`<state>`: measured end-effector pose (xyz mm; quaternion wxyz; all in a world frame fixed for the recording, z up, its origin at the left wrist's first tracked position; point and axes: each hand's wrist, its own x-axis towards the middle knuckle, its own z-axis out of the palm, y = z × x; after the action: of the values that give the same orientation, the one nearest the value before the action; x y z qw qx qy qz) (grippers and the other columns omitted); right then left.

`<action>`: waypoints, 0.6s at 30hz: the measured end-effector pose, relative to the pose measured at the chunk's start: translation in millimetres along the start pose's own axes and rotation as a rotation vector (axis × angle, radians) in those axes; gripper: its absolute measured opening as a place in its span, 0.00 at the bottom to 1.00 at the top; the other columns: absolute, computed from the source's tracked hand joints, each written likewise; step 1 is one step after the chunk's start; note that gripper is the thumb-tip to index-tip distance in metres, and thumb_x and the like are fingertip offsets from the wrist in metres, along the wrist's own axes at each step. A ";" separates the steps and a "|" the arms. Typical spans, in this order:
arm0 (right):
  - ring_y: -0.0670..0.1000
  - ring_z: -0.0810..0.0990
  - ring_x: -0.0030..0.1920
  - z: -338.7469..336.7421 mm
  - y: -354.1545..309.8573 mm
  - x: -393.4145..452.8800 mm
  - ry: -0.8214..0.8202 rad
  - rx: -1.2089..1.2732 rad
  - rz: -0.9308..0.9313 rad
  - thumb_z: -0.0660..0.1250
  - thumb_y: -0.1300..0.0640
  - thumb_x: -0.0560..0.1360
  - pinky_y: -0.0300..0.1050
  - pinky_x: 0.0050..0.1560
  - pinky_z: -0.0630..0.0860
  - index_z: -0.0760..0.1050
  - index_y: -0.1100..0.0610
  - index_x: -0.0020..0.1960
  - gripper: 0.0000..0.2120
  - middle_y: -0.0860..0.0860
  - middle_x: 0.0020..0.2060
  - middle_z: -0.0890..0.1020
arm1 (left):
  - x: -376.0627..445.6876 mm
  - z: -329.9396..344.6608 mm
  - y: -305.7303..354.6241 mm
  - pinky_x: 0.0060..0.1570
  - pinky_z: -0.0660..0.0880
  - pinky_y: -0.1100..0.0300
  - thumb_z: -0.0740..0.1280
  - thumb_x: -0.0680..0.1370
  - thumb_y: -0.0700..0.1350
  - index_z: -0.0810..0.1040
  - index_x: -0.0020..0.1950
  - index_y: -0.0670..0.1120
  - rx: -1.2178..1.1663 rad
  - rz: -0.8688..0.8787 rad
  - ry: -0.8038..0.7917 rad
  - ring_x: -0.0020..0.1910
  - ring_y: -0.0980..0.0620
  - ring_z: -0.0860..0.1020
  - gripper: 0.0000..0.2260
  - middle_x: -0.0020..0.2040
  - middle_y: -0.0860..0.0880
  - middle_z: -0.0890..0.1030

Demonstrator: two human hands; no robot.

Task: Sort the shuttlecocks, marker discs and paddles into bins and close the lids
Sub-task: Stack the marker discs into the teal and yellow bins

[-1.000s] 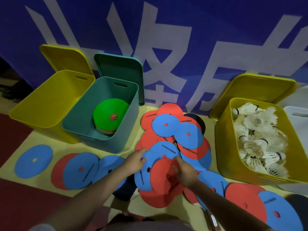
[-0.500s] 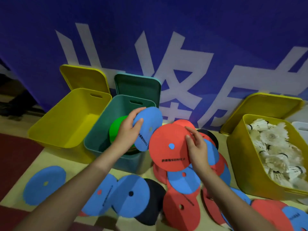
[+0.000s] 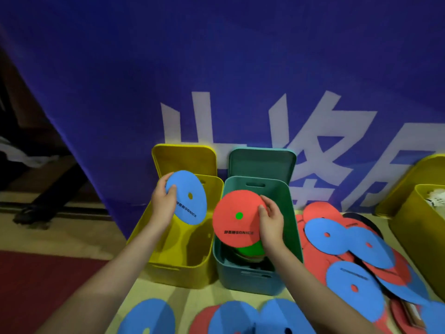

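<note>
Two hands work over open bins, each gripping one marker disc. Nearest the camera, below both forearms, blue discs (image 3: 243, 318) lie overlapping on the pale floor mat (image 3: 192, 297), with a red one showing beneath them. Just right of the right forearm, a loose pile of discs (image 3: 349, 251), red and blue, spreads across the mat. The left hand (image 3: 163, 203) pinches the edge of a blue disc (image 3: 186, 197), thumb on its face and fingers curled behind, and holds it tilted above the yellow bin (image 3: 178, 268), whose inside appears bare. The right hand (image 3: 271, 221) grips the right edge of a red disc (image 3: 237, 218) above the teal bin (image 3: 250, 278); a green disc (image 3: 250, 250) shows under it inside that bin and through its centre hole. Both held discs carry black lettering. Beyond the hands, the yellow lid (image 3: 184, 157) and teal lid (image 3: 262, 162) stand upright behind their bins against a blue banner (image 3: 216, 68) with large white characters. Far to the right of the right hand, a second yellow bin (image 3: 419, 227) is cut off by the frame edge, white shuttlecocks (image 3: 437, 201) barely visible inside.
</note>
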<state>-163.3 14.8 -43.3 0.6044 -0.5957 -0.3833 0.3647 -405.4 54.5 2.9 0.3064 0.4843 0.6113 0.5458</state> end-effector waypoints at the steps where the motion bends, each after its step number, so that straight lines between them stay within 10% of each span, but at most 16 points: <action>1: 0.51 0.76 0.57 10.1 2.5 -1.8 0.020 0.012 0.031 0.60 0.65 0.78 0.42 0.56 0.69 0.75 0.57 0.61 0.13 0.51 0.54 0.78 | 10.8 -6.5 -11.5 0.48 0.73 0.55 0.59 0.80 0.37 0.71 0.67 0.45 0.040 -0.026 -0.005 0.54 0.48 0.75 0.16 0.60 0.46 0.76; 18: 0.48 0.76 0.55 87.1 26.9 44.0 0.044 -0.156 0.088 0.61 0.65 0.78 0.39 0.56 0.68 0.76 0.58 0.60 0.13 0.51 0.53 0.80 | 81.3 41.8 -159.6 0.30 0.67 0.58 0.61 0.78 0.35 0.70 0.69 0.45 0.333 -0.385 -0.364 0.32 0.49 0.73 0.20 0.40 0.45 0.77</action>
<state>-221.7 93.3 -69.3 0.5479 -0.6649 -0.3707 0.3468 -436.6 155.7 -147.6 0.4251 0.4926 0.7080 0.2746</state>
